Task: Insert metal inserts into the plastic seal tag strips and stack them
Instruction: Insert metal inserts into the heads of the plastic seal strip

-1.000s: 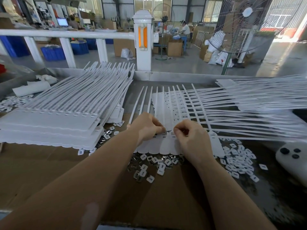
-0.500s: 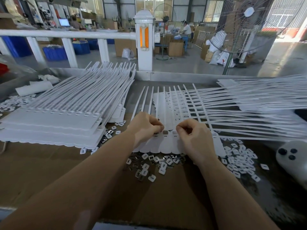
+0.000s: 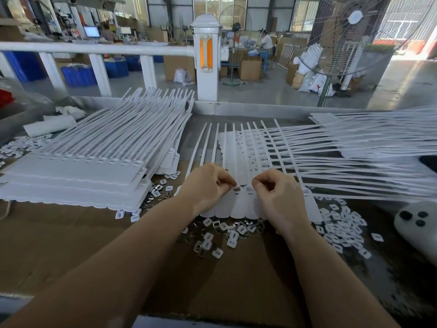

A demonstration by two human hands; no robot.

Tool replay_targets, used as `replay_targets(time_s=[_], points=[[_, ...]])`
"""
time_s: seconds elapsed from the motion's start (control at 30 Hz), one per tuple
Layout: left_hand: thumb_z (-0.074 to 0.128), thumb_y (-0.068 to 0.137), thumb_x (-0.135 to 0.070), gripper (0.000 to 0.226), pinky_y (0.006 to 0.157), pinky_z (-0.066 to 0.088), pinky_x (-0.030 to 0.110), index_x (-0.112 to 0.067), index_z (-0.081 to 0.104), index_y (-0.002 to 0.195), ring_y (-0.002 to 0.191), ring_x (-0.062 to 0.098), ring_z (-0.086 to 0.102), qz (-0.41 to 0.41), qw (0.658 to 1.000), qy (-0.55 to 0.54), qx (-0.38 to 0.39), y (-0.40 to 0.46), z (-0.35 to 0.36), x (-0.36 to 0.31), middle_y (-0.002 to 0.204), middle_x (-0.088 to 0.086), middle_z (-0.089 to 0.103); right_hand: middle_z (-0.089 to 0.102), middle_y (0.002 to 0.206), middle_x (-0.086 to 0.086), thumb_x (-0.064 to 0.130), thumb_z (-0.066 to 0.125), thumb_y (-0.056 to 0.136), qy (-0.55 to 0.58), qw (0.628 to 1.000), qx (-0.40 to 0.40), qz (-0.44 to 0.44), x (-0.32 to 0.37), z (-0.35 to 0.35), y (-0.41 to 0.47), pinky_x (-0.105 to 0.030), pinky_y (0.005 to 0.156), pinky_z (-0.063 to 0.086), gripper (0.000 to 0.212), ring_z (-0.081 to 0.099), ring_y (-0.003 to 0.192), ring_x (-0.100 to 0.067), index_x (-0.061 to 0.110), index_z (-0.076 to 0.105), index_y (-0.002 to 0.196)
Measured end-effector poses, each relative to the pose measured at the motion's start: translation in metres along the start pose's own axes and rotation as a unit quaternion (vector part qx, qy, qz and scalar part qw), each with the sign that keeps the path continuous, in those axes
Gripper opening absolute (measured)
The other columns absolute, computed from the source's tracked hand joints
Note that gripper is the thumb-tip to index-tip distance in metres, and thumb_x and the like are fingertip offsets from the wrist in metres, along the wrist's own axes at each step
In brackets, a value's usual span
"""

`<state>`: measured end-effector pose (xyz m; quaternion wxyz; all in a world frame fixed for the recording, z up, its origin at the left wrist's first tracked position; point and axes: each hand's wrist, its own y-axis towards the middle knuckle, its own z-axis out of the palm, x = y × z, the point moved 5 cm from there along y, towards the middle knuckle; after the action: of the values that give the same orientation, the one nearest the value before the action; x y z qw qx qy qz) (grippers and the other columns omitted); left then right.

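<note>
A white seal tag strip sheet (image 3: 238, 207) lies flat at the table's middle, its thin tails fanning away from me. My left hand (image 3: 208, 185) and my right hand (image 3: 276, 192) rest on its row of tag heads with fingers curled. Each pinches with thumb and forefinger at a slot, and the small metal insert in each pinch is mostly hidden. Two grey slots show between the fingertips. Loose metal inserts (image 3: 220, 233) lie scattered just below the sheet. A tall stack of strip sheets (image 3: 71, 171) sits at the left.
More strip sheets (image 3: 378, 143) lie piled at the right, their tails crossing over the working sheet. Small white plastic pieces (image 3: 340, 230) lie heaped beside a white device (image 3: 416, 223). Brown cardboard (image 3: 71, 245) covers the table. A white railing (image 3: 94, 48) and a fan (image 3: 343, 31) stand beyond.
The fingertips of both hands have drawn slightly apart along the row of slots. Both hands stay on the same sheet.
</note>
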<state>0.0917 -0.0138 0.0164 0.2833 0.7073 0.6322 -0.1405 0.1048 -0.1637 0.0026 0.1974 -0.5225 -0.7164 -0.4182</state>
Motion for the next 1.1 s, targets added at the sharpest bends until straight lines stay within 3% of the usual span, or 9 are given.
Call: replay_targets(time_s=[0.1, 0.23, 0.33, 0.43, 0.53, 0.6, 0.73, 0.9, 1.1], points=[[0.066, 0.084, -0.018, 0.011, 0.068, 0.040, 0.008, -0.023, 0.074, 0.090, 0.074, 0.000, 0.054, 0.009, 0.999, -0.028, 0.018, -0.006, -0.002, -0.006, 0.078, -0.022, 0.056, 0.063, 0.081, 0.007, 0.016, 0.060, 0.088, 0.000, 1.000, 0.000, 0.002, -0.001, 0.001, 0.001, -0.024, 0.076, 0.045, 0.007, 0.056, 0.082, -0.010, 0.018, 0.065, 0.084], [0.069, 0.081, -0.017, 0.009, 0.062, 0.039, 0.000, -0.025, 0.073, 0.083, 0.074, -0.011, 0.054, 0.047, 0.987, -0.045, 0.146, -0.021, 0.007, -0.023, 0.079, -0.017, 0.063, 0.063, 0.080, 0.008, 0.015, 0.059, 0.088, 0.009, 1.000, -0.001, 0.003, -0.001, 0.001, 0.001, -0.024, 0.076, 0.045, 0.008, 0.057, 0.082, -0.010, 0.019, 0.065, 0.083], [0.069, 0.081, -0.020, 0.010, 0.069, 0.038, 0.002, -0.026, 0.074, 0.088, 0.085, 0.001, 0.056, 0.073, 0.981, -0.005, 0.179, -0.027, 0.016, -0.032, 0.085, -0.016, 0.065, 0.063, 0.081, 0.006, 0.014, 0.060, 0.088, 0.022, 1.000, -0.002, 0.005, -0.002, 0.000, 0.001, -0.025, 0.077, 0.046, 0.009, 0.057, 0.083, -0.011, 0.019, 0.065, 0.083], [0.069, 0.080, -0.026, 0.011, 0.078, 0.039, 0.018, -0.029, 0.074, 0.090, 0.074, 0.000, 0.050, 0.100, 0.979, 0.019, 0.179, -0.030, 0.023, -0.040, 0.075, -0.022, 0.052, 0.062, 0.078, 0.010, 0.014, 0.060, 0.087, 0.035, 0.999, -0.012, 0.008, -0.004, -0.003, 0.002, -0.016, 0.071, 0.043, 0.011, 0.056, 0.079, -0.006, 0.021, 0.063, 0.079], [0.068, 0.080, -0.035, 0.012, 0.087, 0.032, 0.030, -0.033, 0.074, 0.091, 0.078, -0.001, 0.044, 0.113, 0.979, 0.039, 0.165, -0.031, 0.028, -0.043, 0.074, -0.023, 0.049, 0.061, 0.075, 0.012, 0.012, 0.061, 0.087, 0.053, 0.998, -0.020, 0.014, -0.004, -0.005, 0.003, -0.012, 0.068, 0.041, 0.011, 0.056, 0.077, -0.004, 0.020, 0.064, 0.079], [0.066, 0.080, -0.041, 0.014, 0.090, 0.024, 0.032, -0.036, 0.072, 0.091, 0.090, 0.002, 0.045, 0.119, 0.979, 0.067, 0.148, -0.032, 0.030, -0.045, 0.084, -0.020, 0.054, 0.061, 0.075, 0.012, 0.011, 0.062, 0.086, 0.072, 0.997, -0.025, 0.020, -0.005, -0.006, 0.003, -0.015, 0.069, 0.042, 0.011, 0.056, 0.077, -0.005, 0.019, 0.065, 0.079], [0.056, 0.088, -0.039, 0.017, 0.099, 0.023, 0.037, -0.035, 0.070, 0.098, 0.104, 0.012, 0.046, 0.132, 0.973, 0.130, 0.138, -0.032, 0.034, -0.050, 0.103, -0.010, 0.058, 0.061, 0.075, 0.011, 0.011, 0.062, 0.086, 0.095, 0.994, -0.036, 0.024, -0.006, -0.008, 0.003, -0.019, 0.071, 0.045, 0.012, 0.058, 0.079, -0.007, 0.020, 0.065, 0.079], [0.053, 0.090, -0.037, 0.018, 0.097, 0.023, 0.036, -0.032, 0.067, 0.100, 0.103, 0.014, 0.045, 0.134, 0.973, 0.131, 0.132, -0.033, 0.034, -0.049, 0.102, -0.009, 0.055, 0.062, 0.075, 0.012, 0.010, 0.063, 0.086, 0.116, 0.991, -0.048, 0.038, -0.008, -0.011, 0.004, -0.024, 0.075, 0.047, 0.016, 0.058, 0.081, -0.010, 0.023, 0.064, 0.077], [0.057, 0.088, -0.041, 0.020, 0.084, 0.016, 0.028, -0.038, 0.067, 0.104, 0.102, 0.010, 0.043, 0.143, 0.974, 0.132, 0.119, -0.032, 0.033, -0.047, 0.098, -0.011, 0.054, 0.061, 0.074, 0.012, 0.013, 0.063, 0.086, 0.115, 0.991, -0.049, 0.040, -0.008, -0.012, 0.003, -0.017, 0.068, 0.044, 0.015, 0.057, 0.077, -0.005, 0.025, 0.064, 0.077]])
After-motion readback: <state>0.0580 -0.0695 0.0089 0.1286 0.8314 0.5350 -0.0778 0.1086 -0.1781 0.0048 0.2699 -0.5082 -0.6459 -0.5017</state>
